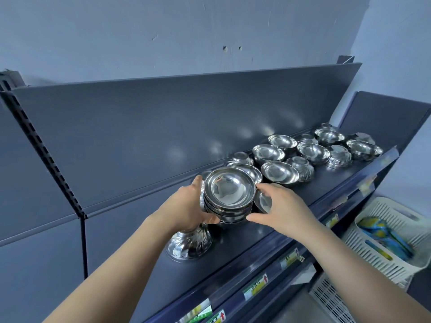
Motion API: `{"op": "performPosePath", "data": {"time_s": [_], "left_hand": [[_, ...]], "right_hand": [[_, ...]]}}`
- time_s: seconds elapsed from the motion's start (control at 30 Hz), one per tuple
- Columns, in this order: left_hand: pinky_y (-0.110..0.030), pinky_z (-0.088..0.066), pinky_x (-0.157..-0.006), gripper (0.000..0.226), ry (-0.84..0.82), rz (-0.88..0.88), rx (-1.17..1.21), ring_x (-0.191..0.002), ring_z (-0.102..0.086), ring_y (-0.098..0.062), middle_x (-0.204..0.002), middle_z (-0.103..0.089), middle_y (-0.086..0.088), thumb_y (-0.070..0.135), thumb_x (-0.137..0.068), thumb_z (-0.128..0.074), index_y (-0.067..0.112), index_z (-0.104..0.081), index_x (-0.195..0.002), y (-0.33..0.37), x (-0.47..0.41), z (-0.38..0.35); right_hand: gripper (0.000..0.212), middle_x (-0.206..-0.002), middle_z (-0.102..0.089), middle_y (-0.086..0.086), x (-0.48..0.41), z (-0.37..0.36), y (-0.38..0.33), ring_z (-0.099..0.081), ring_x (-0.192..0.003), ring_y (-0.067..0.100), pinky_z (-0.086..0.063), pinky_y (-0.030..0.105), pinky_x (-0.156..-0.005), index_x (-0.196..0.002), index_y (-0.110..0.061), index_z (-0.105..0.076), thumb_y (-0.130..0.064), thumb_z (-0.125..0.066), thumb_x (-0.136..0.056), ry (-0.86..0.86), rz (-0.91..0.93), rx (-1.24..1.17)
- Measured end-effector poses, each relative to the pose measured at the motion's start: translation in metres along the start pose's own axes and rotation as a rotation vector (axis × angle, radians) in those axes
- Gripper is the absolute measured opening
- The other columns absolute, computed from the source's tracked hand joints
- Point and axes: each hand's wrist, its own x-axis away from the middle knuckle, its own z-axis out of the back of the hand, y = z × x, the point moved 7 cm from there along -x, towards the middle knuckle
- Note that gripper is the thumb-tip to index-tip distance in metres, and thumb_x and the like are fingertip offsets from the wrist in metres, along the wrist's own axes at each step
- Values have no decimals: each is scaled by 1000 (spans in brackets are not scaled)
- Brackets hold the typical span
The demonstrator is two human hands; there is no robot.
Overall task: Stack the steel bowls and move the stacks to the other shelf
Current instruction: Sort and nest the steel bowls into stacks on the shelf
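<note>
A stack of several steel bowls stands on the dark shelf, mouths up. My left hand clasps its left side and my right hand clasps its right side. Under my left wrist an upturned fluted steel bowl rests rim down. Several loose steel bowls spread along the shelf to the right, some mouth up, some upside down. Another bowl sits partly hidden behind my right hand.
The shelf's dark back panel rises behind the bowls. Price labels line the shelf's front edge. A white plastic basket with colourful packets sits lower right. A slotted upright marks the shelf bay's left end.
</note>
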Motion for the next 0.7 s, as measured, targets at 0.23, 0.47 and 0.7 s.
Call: {"op": "performPosePath", "data": {"time_s": [0.23,0.47,0.7], "left_hand": [[-27,-46,-86,126,-15,-65,140,-102,-59,-21,-134,-53,-6,32,-67,-86,32,9,-150,10,6,-9],[-21,-36,-84,127,-42,-86,189,-96,-47,-10,-129,-56,-2,20,-69,-85,27,11,-151,13,-1,-9],[-25,-38,-80,112,-7,-123,155,-92,-52,-16,-107,-60,2,18,-65,-86,26,-8,-144,10,-7,-3]], "right_hand": [[100,-130,-60,1,17,-29,0,-61,-110,12,-50,31,-97,-153,-25,-23,-51,-79,-74,-38,-79,-197],[105,-128,-59,9,4,-37,-7,-62,-112,21,-52,37,-98,-155,-28,-7,-40,-78,-79,-6,-59,-275],[100,-121,-63,7,-7,-43,-9,-63,-106,21,-53,34,-93,-152,-30,-9,-35,-78,-81,-8,-41,-289]]}}
